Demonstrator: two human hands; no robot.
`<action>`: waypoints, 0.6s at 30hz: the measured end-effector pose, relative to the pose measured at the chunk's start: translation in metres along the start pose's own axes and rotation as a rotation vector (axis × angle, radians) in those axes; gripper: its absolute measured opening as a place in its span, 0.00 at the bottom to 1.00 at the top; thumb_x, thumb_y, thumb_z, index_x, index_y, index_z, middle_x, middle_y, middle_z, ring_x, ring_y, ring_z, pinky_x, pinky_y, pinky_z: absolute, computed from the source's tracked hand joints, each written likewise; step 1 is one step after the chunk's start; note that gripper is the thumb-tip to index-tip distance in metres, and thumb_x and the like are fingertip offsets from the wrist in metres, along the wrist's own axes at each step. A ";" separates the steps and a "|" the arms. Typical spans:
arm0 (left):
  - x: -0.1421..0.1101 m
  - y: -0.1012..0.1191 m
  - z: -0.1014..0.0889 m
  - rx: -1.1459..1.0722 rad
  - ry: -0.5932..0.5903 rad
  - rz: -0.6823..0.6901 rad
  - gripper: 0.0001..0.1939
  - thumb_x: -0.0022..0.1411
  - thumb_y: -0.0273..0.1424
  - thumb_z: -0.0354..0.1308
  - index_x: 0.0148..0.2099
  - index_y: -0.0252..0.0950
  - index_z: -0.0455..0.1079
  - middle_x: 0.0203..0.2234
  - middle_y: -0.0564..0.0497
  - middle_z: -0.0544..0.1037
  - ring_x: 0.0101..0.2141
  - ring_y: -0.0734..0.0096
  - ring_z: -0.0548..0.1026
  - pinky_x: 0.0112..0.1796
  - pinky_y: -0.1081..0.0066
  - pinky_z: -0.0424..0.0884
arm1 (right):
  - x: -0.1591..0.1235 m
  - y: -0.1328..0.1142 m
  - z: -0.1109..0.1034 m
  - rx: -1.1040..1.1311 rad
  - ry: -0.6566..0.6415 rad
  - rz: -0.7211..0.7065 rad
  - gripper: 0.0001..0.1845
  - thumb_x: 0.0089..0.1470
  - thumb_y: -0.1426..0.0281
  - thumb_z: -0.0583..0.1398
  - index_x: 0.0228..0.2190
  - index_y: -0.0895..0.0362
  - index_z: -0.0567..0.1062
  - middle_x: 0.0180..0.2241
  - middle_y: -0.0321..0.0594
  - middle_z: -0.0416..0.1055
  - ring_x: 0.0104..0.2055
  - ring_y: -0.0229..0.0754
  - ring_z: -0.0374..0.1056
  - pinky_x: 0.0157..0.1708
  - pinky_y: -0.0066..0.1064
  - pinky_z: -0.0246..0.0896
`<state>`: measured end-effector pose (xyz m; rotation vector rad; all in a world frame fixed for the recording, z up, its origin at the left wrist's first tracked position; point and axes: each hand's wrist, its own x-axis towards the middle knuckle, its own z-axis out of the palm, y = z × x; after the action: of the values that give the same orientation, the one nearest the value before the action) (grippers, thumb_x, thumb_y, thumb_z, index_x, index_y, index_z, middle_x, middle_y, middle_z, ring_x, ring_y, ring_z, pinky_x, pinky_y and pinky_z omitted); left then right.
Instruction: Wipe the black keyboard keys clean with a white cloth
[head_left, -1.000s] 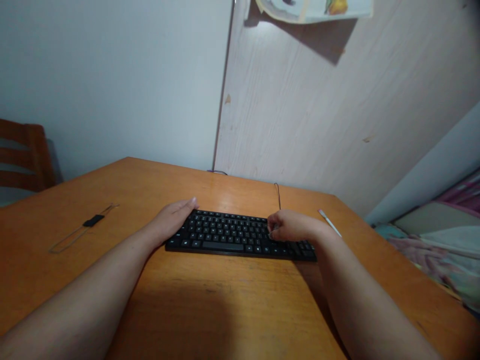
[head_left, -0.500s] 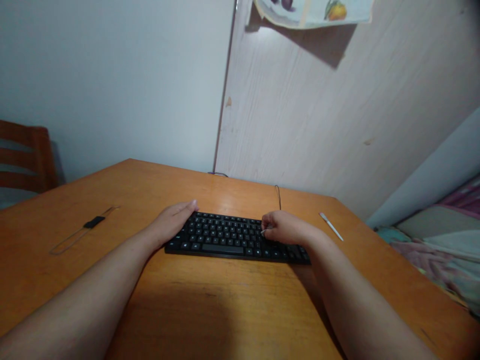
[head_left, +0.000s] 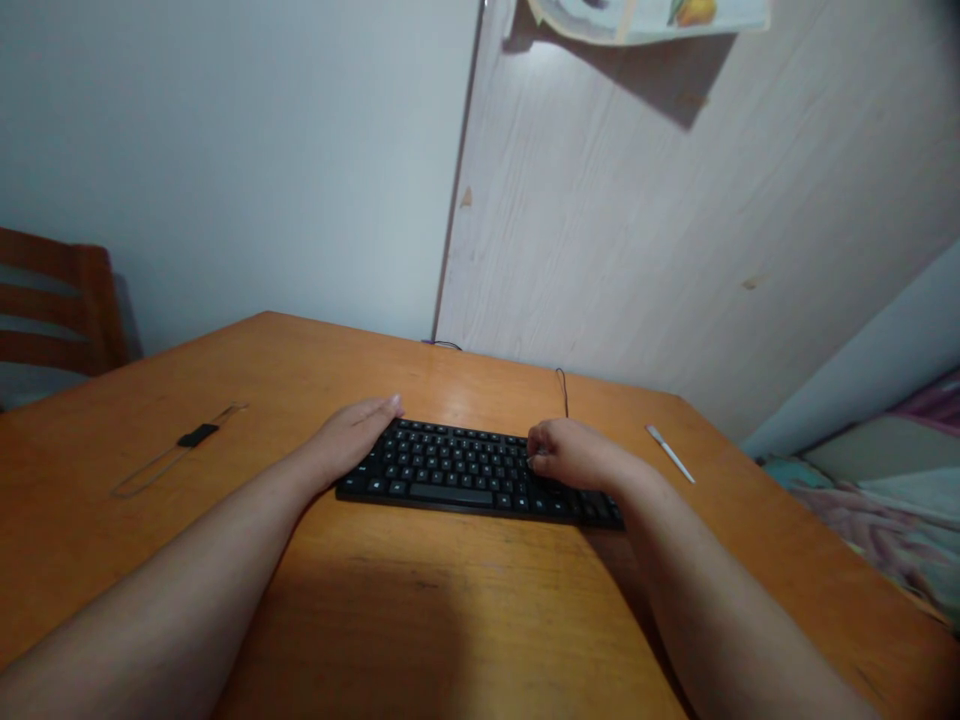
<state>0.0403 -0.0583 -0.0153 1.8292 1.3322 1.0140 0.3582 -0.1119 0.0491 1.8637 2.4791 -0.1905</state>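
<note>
A black keyboard lies flat on the wooden table in front of me. My left hand grips its left end, the thumb along the upper left corner and the other fingers mostly hidden. Above the keys right of the middle, my right hand is closed in a pinch. A small pale tip shows at its fingertips, too little to name, and the hand covers part of the keys beneath. I cannot tell whether the tip touches the keys.
Left on the table lies a thin wire loop with a black block. A slim white stick with a darker tip lies to the right. The cord runs toward the wall behind. A chair stands at far left.
The whole view has shifted slightly, so things appear a little further right. Both hands keep nearly the same place on the keyboard; the right hand stays pinched.
</note>
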 end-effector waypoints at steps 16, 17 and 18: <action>0.001 -0.001 0.002 0.008 -0.025 0.035 0.29 0.63 0.55 0.44 0.36 0.37 0.74 0.35 0.49 0.79 0.37 0.59 0.74 0.41 0.64 0.67 | 0.002 -0.008 0.005 0.025 0.026 -0.033 0.09 0.51 0.69 0.60 0.35 0.55 0.77 0.33 0.41 0.76 0.33 0.41 0.68 0.30 0.28 0.55; 0.001 -0.001 0.002 0.009 -0.032 0.036 0.29 0.63 0.55 0.44 0.37 0.37 0.74 0.35 0.49 0.79 0.37 0.59 0.74 0.40 0.64 0.67 | 0.002 -0.009 0.005 0.012 0.036 -0.031 0.09 0.51 0.69 0.60 0.35 0.55 0.77 0.34 0.41 0.76 0.34 0.41 0.68 0.30 0.29 0.55; 0.001 -0.001 0.002 0.011 -0.037 0.036 0.29 0.62 0.56 0.44 0.38 0.37 0.75 0.35 0.49 0.79 0.37 0.59 0.74 0.40 0.64 0.67 | 0.002 -0.009 0.005 0.003 0.042 -0.033 0.09 0.51 0.69 0.60 0.35 0.55 0.77 0.35 0.41 0.76 0.34 0.41 0.68 0.31 0.29 0.55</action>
<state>0.0416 -0.0571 -0.0166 1.8766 1.2899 0.9890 0.3489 -0.1128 0.0448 1.8478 2.5401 -0.1582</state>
